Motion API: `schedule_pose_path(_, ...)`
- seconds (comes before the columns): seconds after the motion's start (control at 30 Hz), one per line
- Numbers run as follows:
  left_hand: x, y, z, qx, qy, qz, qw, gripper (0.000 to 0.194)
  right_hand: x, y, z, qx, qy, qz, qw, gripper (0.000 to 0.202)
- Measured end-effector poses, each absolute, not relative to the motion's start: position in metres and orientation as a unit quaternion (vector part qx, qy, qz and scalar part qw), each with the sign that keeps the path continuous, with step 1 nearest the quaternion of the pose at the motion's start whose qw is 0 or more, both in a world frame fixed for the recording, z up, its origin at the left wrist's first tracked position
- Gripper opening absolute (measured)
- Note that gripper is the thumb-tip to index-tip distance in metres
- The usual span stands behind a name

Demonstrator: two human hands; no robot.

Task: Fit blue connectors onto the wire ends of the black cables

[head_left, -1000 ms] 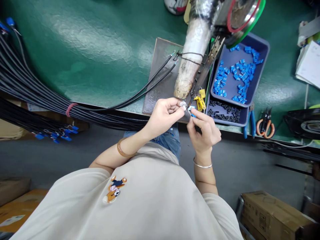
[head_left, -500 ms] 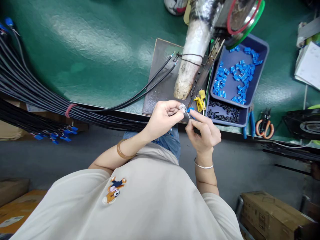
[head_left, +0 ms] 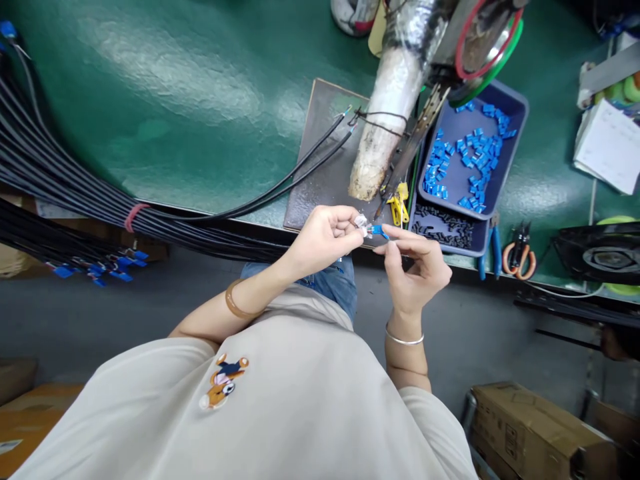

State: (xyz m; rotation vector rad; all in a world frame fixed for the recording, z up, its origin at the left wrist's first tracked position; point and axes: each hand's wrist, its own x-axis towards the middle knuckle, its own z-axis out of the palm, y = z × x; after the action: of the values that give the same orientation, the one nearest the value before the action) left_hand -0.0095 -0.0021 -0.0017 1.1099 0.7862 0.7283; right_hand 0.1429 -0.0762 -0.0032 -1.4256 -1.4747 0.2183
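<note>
My left hand (head_left: 327, 237) pinches the thin wires of a cable end close to its fingertips, which have a whitish wrap on them. A small blue connector (head_left: 377, 230) sits at the end of these wires, between my two hands. From the right, the fingertips of my right hand (head_left: 415, 263) close on the connector's outer end. The cable behind the wires is hidden by my left hand. Just beyond, the tip of a white wrapped tube (head_left: 364, 179) points down over a dark board (head_left: 320, 170), with a yellow clip (head_left: 399, 203) beside it.
Blue connectors lie in a grey-blue bin (head_left: 515, 143), above a lower tray (head_left: 480, 243) of small black parts. Blue-handled pliers (head_left: 495, 250) and orange-handled snips (head_left: 520, 253) lie at the right edge. A tied bundle of black cables (head_left: 90, 177) runs along the left.
My right hand has shifted slightly right and its fingers have opened out somewhat, so more of the blue connector shows. My left hand stays in place, gripping the wires.
</note>
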Motion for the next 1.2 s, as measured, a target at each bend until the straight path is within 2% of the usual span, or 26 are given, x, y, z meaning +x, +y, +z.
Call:
schedule_pose_path(0.17,-0.009,-0.003,-0.003,0.51,0.347,0.329,0.715,0.012,0.14,-0.078,-0.002,-0.566,-0.686,0.02,0.457,0.016)
schedule_pose_path(0.33,-0.008,-0.002,-0.008,0.515,0.34,0.34,0.71,0.013,0.143,-0.076,-0.006,-0.529,-0.75,-0.118,0.38,0.024)
schedule_pose_path(0.47,-0.006,-0.002,-0.011,0.517,0.339,0.358,0.7,0.015,0.147,-0.076,-0.008,-0.507,-0.774,-0.143,0.352,0.024)
schedule_pose_path(0.6,-0.005,-0.003,-0.009,0.516,0.339,0.375,0.691,0.016,0.145,-0.077,-0.007,-0.516,-0.758,-0.104,0.386,0.024)
schedule_pose_path(0.77,-0.005,-0.006,-0.007,0.55,0.334,0.379,0.665,0.017,0.138,-0.077,-0.005,-0.592,-0.627,-0.013,0.505,0.016)
schedule_pose_path(0.9,-0.005,-0.007,-0.008,0.568,0.343,0.388,0.64,0.016,0.135,-0.076,-0.005,-0.629,-0.585,0.094,0.503,0.005)
schedule_pose_path(1.2,-0.001,-0.003,-0.013,0.583,0.352,0.407,0.608,0.019,0.137,-0.073,-0.007,-0.581,-0.66,0.01,0.477,0.014)
